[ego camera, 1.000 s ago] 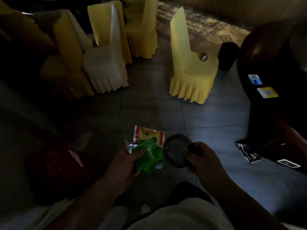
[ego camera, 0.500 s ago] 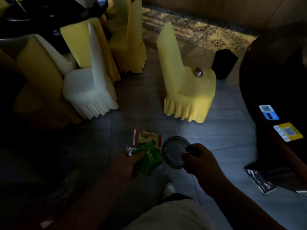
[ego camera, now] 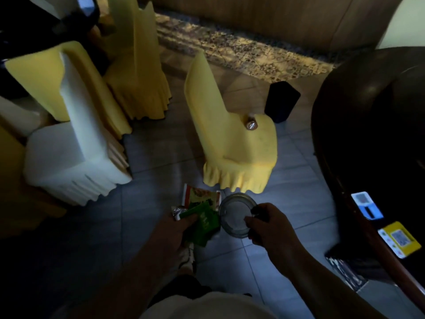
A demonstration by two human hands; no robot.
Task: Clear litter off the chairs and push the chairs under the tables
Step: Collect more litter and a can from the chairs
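My left hand (ego camera: 177, 229) grips a bunch of snack wrappers (ego camera: 202, 210), green and red-white, with a bit of crumpled foil. My right hand (ego camera: 269, 224) pinches the rim of a clear round plastic lid (ego camera: 234, 211). Ahead stands a yellow-covered chair (ego camera: 232, 139), away from the tables, with a small crumpled can or bottle (ego camera: 251, 125) lying on its seat. A dark round table (ego camera: 368, 125) fills the right side.
A white-covered chair (ego camera: 78, 148) and several yellow-covered chairs (ego camera: 138, 65) crowd the left. A black bin (ego camera: 281, 101) stands behind the yellow chair. Two stickers, blue (ego camera: 366, 204) and yellow (ego camera: 397, 241), sit on the table edge. Dark paper litter (ego camera: 345, 270) lies on the tiled floor.
I have stepped closer to the yellow chair, which now looms larger and nearer. Both hands keep the same hold on the wrappers and the lid.
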